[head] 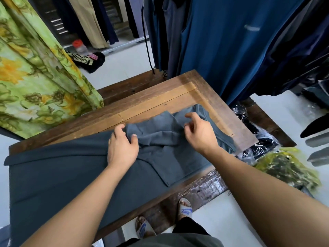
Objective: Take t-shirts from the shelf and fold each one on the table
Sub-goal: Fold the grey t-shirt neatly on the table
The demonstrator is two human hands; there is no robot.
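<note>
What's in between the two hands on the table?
In the head view, only bunched grey t-shirt fabric lies between the left hand, which pinches it, and the right hand, hovering just above.

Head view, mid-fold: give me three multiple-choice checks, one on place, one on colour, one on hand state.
1. Where does the slate-grey cotton t-shirt lie?
A. on the brown wooden table
B. on the floor
C. on a hanger

2. What colour is the lid of the clear plastic jar on the floor?
A. blue
B. red
C. white

3. What is the left hand doing?
A. hanging idle
B. pressing flat
C. pinching the shirt

Answers: 1 A, the shirt spreads across the tabletop. 2 B, the lid shows red. 3 C, thumb and fingers close on a fold, while the right hand hovers, curled.
</note>
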